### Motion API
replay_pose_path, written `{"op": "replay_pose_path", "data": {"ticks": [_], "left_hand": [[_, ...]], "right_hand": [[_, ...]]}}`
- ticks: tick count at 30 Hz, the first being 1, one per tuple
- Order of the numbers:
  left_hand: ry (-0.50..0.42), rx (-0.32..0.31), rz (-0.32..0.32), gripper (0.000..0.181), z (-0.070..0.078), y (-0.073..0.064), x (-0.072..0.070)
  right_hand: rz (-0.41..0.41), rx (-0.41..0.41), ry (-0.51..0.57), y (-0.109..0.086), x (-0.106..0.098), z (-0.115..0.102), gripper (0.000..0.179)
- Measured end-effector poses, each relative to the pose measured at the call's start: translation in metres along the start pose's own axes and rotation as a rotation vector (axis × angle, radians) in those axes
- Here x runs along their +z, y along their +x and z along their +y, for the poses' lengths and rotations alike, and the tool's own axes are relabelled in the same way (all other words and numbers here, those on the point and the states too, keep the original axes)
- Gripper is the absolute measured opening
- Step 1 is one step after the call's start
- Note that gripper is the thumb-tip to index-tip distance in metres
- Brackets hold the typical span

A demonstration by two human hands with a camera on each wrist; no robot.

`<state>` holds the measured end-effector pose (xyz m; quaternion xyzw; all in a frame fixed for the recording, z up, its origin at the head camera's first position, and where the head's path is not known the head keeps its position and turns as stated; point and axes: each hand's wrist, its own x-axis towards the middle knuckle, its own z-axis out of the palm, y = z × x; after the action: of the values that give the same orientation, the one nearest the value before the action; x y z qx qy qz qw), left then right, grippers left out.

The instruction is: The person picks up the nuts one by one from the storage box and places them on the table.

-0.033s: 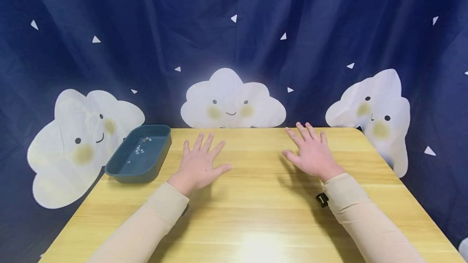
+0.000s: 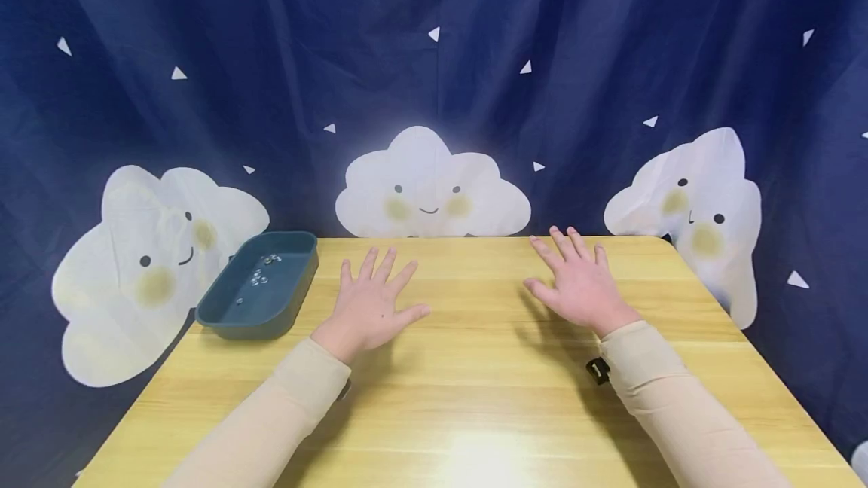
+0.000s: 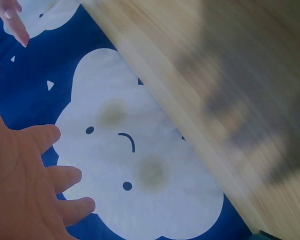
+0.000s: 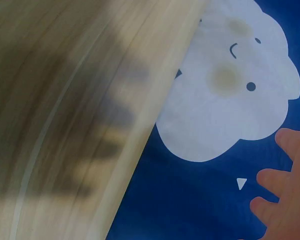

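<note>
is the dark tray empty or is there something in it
The tray isn't empty: the head view shows several small shiny pieces lying scattered inside it.

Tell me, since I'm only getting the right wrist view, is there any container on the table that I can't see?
Observer: Yes, a dark blue-green tray sits toward the far left of the table.
Operator: Anything inside it?
Observer: Several small, shiny clear pieces; they're too small for me to say what they are.
Operator: And what's the left hand holding?
Observer: Nothing; it's spread open to the right of the tray.
</note>
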<state>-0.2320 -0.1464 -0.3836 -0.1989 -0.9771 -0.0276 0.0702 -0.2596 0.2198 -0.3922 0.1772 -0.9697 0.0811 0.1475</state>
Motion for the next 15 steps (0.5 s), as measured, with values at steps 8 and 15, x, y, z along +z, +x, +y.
{"op": "replay_pose_path", "data": {"ticks": [8,15], "left_hand": [[-0.006,-0.03,-0.008,0.095,-0.006,-0.002,0.003],[-0.001,-0.053,0.006,0.095,-0.022,-0.009,0.004]], "right_hand": [[-0.007,0.007,0.01,0.001,-0.002,0.0,0.075],[-0.019,0.01,0.027,-0.002,0.002,-0.002,0.074]]}}
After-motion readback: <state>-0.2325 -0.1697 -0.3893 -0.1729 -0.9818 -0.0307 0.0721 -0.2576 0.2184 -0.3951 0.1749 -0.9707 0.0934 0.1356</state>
